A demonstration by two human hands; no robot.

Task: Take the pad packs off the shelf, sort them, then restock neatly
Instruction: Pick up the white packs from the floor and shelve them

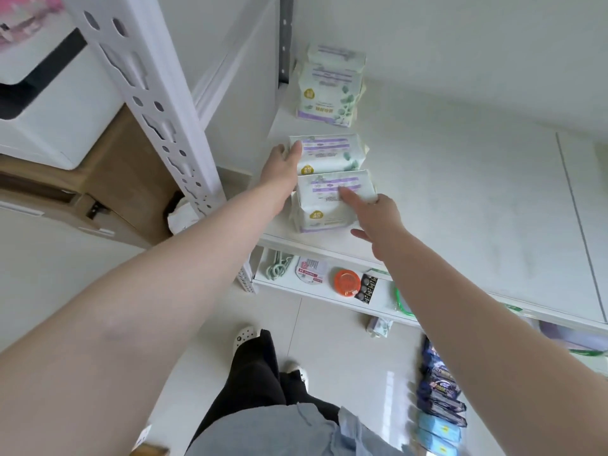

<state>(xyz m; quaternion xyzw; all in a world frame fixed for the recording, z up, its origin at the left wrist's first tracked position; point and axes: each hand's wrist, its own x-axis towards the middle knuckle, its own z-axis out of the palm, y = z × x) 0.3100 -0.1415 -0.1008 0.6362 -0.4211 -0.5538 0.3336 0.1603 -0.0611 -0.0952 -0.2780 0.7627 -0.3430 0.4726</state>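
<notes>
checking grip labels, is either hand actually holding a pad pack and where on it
Neither clearly grips. The left hand rests its fingers on the middle pack's left end; the right hand lays straight fingers on the front pack's top right.

white-lilac pad packs [332, 179] lined along white shelf [460, 192].

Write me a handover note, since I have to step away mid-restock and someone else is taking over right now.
Left hand: straight fingers press the left end of the middle pad pack.
Right hand: fingers rest on top of the front pad pack.
Both packs stand in a row on the top shelf; a third white pack stands at the back.
Dark and blue packs lie lined up on the floor.
Done: white packs on the shelf.
Left: straighten them, then shelve the floor packs.
</notes>
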